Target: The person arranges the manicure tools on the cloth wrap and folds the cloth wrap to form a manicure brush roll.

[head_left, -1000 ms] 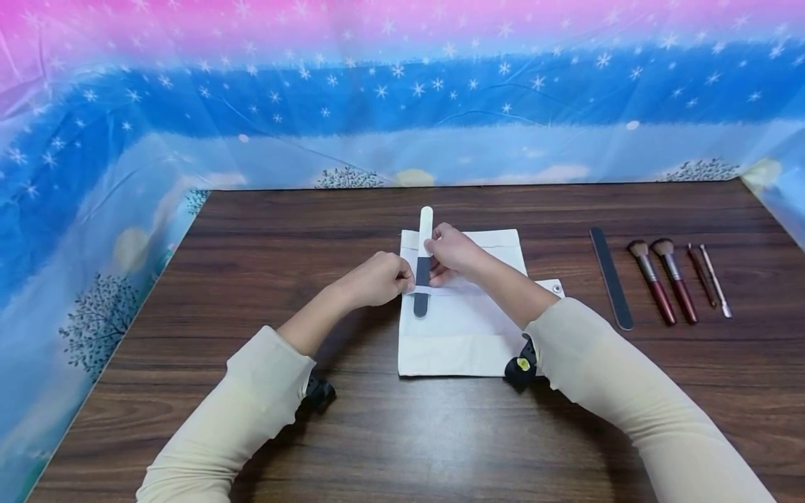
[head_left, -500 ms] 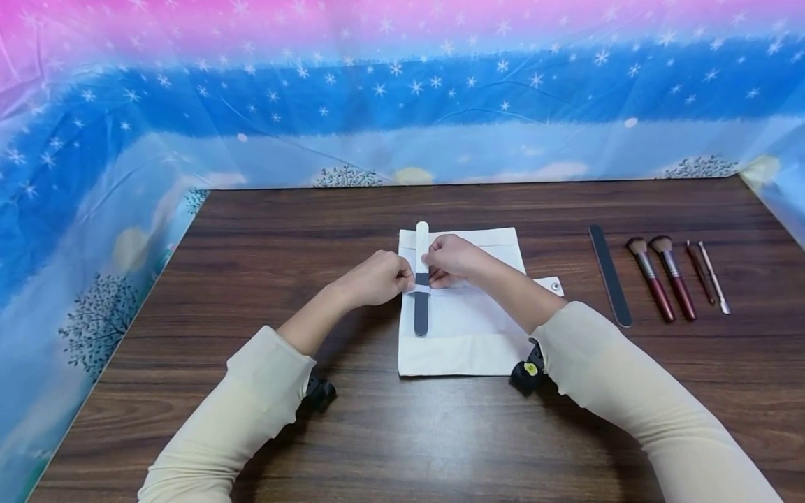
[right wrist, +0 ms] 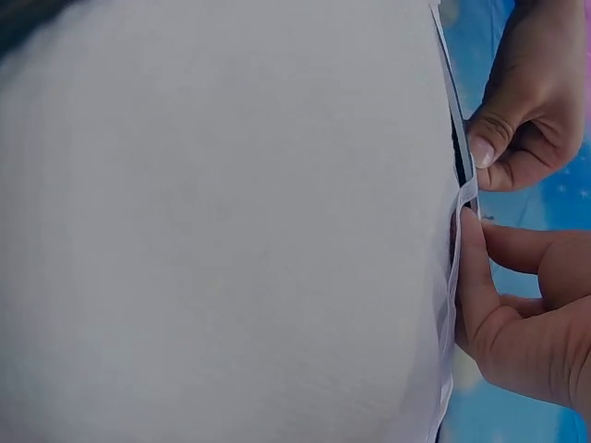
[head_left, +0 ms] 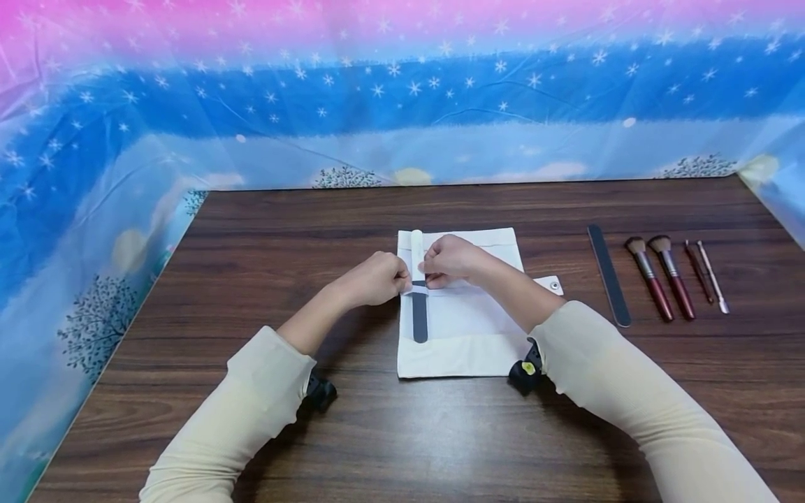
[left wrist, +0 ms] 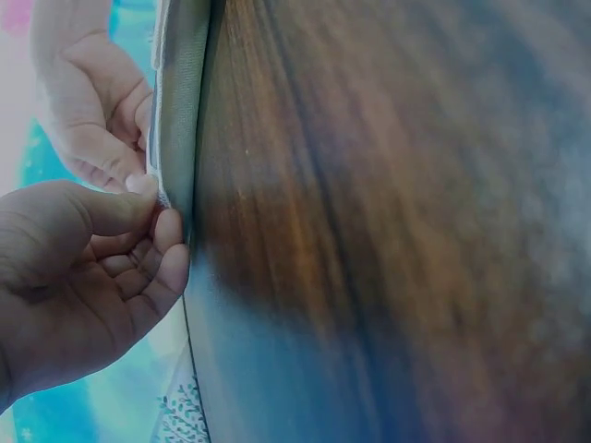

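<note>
My L hand [head_left: 380, 278] pinches the band [head_left: 419, 289], R hand [head_left: 454, 261] the nail file [head_left: 419, 311]; I shd lift band slightly, ease file straight thru.

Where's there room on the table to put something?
The table, left of the left hand, has lots of room. There's a patch in front between the sleeves. A strip between white cloth and curtain is free. Crowded: around the right hand and two-tone file, and by the dark file, brushes and thin tools.
</note>
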`<state>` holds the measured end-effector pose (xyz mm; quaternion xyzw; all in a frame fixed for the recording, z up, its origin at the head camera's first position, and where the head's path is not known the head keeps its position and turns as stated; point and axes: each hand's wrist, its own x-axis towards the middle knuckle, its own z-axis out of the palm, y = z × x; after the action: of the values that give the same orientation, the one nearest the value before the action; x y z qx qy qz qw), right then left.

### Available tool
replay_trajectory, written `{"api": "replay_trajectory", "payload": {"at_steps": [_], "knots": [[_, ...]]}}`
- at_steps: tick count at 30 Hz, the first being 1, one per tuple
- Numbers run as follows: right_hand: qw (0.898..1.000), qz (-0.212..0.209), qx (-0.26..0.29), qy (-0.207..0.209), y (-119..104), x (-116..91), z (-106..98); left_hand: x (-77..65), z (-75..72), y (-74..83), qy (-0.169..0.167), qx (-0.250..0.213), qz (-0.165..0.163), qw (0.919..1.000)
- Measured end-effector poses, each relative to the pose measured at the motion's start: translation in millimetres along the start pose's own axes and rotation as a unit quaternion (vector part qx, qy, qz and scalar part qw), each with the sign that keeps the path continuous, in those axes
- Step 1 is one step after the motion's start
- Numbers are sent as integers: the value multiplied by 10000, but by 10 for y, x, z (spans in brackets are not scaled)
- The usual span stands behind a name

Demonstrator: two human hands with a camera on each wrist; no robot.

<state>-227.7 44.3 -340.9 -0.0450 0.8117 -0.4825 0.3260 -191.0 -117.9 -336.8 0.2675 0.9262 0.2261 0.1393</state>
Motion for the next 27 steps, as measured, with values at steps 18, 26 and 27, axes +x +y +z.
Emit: {"api": "replay_trajectory", "payload": {"at_steps": [18,26,27], "knots": [[9925,-877,147,844,0,-98,-164,88,31,66,151,-339,-198,9991],[9751,-1371,588,1641,283,-526,-912,194,64,218,-464,-378,-123,9981],[9724,-1366,555,1808,347,-583,-1035,205,66,233,-500,-317,-70,9982]]}}
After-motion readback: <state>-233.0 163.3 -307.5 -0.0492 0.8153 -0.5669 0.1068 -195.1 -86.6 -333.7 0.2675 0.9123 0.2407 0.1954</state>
